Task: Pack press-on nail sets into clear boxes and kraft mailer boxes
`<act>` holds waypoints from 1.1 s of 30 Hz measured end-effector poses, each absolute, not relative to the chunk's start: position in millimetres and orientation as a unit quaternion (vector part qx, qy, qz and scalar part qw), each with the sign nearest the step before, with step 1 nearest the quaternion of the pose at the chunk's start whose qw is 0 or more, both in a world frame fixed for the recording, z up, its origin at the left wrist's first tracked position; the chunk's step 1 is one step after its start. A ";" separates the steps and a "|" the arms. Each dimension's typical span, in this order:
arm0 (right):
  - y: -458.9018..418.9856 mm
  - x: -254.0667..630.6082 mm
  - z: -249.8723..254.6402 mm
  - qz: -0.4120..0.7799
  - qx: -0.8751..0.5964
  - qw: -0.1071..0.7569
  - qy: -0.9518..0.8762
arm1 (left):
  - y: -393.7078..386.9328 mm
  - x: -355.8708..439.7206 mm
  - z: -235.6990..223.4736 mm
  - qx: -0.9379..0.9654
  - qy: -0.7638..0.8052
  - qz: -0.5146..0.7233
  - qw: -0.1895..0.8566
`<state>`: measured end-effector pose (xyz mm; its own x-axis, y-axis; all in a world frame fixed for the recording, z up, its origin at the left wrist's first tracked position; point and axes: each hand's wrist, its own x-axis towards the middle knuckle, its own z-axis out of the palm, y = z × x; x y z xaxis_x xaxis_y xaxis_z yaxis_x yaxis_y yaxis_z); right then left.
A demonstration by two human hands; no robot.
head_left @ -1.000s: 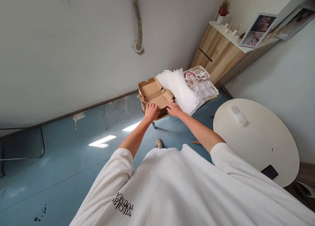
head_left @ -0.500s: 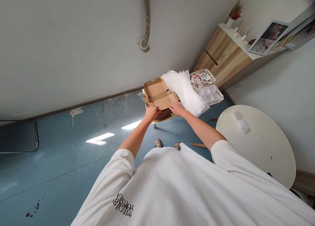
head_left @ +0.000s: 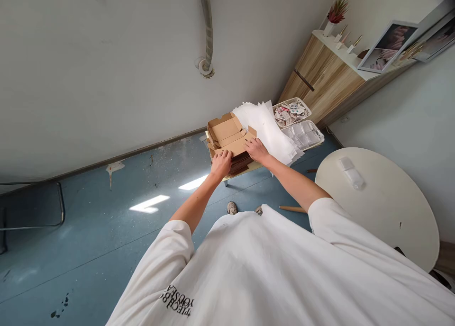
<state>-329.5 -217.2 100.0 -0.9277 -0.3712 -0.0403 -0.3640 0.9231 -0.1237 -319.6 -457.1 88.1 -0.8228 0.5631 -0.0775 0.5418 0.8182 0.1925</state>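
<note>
A brown cardboard box [head_left: 224,128], partly folded with its inside facing up, lies on a stack of flat cardboard [head_left: 241,164]. My left hand [head_left: 221,163] is closed over the near left corner of its front panel, fingertips on the upper face. At the right end of that panel, beside a raised side flap, my right hand [head_left: 256,150] has its fingers curled on the cardboard. Both thumbs are mostly hidden. White paper sheets [head_left: 261,122] lie in a pile just right of the box.
Right of the paper are a white basket [head_left: 308,112] of printed cards and another holding clear plastic cases [head_left: 306,132]. A round white table [head_left: 377,193] stands at the right with a small clear-white pack. Behind is a wooden cabinet [head_left: 325,67]; a dark-framed chair [head_left: 61,205] is far left.
Both hands have shifted from the near edge up onto the front panel, fingers now farther over it. The panel's right side flap looks more upright. The view has moved slightly.
</note>
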 end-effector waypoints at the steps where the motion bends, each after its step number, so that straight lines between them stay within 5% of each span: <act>1: -217.0 -328.9 104.8 -0.060 -0.183 0.020 0.981 | -456.2 -321.0 90.4 0.286 0.953 0.083 0.059; 17: -128.7 -268.1 150.9 -0.112 -0.001 -0.101 0.989 | -357.5 -334.3 152.0 0.394 0.909 0.132 -0.042; 33: 98.1 50.5 129.9 -0.092 0.297 -0.128 0.942 | -43.2 -142.3 140.4 0.658 0.745 0.108 0.005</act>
<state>50.5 98.1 129.9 -0.7903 0.5833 0.1875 0.5363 0.8065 -0.2488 -142.3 -43.2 140.4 -0.1350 0.9816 0.1352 0.9794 0.1115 0.1684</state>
